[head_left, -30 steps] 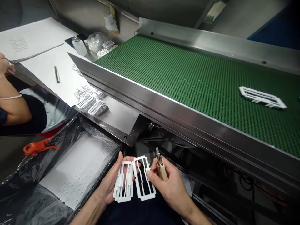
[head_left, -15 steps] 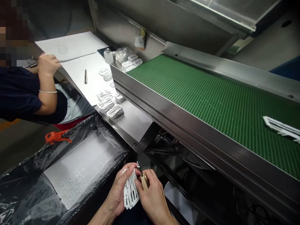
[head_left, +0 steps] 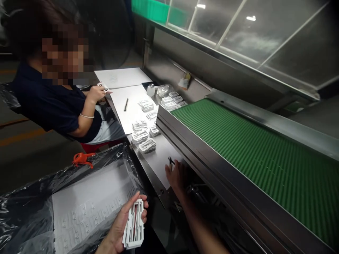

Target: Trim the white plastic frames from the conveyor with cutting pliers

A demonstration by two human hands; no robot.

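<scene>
Here we go, down at the bottom of the frame: the left hand [head_left: 122, 224] has a white plastic frame [head_left: 134, 225] cradled upright in the palm, fingers wrapped around its long edge, thumb on top. The frame looks clean and whole from here, with long open slots running down its length, though the far side is hidden. Over to the right, lower centre, the right hand [head_left: 176, 175] is curled tight, and the dark tip of a small cutter [head_left: 171, 161] pokes out above the fingers, its handle hidden. The two hands stand well apart, so this looks like the trimming stage, paused between cuts. Another cut calls for the tip to meet the frame's edge. Behind all that, stacks of frames [head_left: 143, 145] sit on the steel worktop [head_left: 147, 169], a co-worker [head_left: 55, 100] is at upper left, and the green conveyor belt [head_left: 251, 158] fills the right
</scene>
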